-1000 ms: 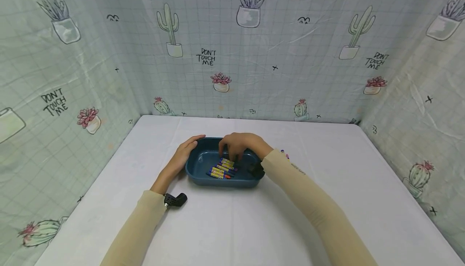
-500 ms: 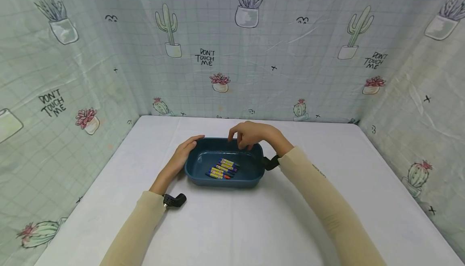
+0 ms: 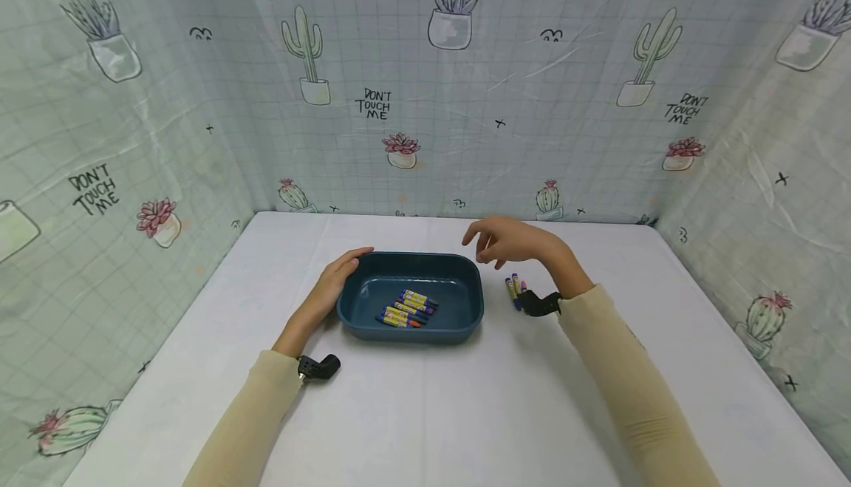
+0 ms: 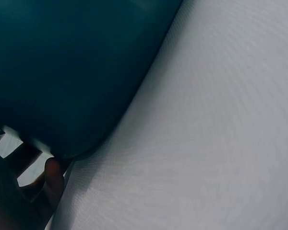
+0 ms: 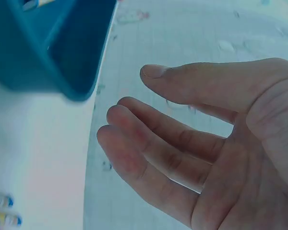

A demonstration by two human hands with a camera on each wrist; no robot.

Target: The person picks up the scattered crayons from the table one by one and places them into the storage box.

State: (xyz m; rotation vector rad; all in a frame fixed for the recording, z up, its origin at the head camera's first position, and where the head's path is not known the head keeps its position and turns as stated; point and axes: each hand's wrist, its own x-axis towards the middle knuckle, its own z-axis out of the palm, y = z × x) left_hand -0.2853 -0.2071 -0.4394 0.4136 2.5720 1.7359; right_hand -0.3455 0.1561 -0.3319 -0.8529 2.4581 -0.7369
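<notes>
A dark teal tray stands on the white table, with several crayons in yellow and blue wrappers lying inside it. My left hand rests against the tray's left side, its fingers straight along the rim; in the left wrist view its fingertips touch the tray wall. Above the table just right of the tray hovers my right hand, holding nothing, its fingers loosely bent and thumb apart in the right wrist view. Below it lie a few more crayons, partly covered by the right wrist camera.
The white table runs back to a patterned curtain with cactus prints, which also hangs along both sides. A black wrist camera sits on the left forearm, and another camera on the right.
My right hand has lifted out of the tray and moved right, past its right edge, uncovering the crayons inside and those on the table. The left hand has stayed put.
</notes>
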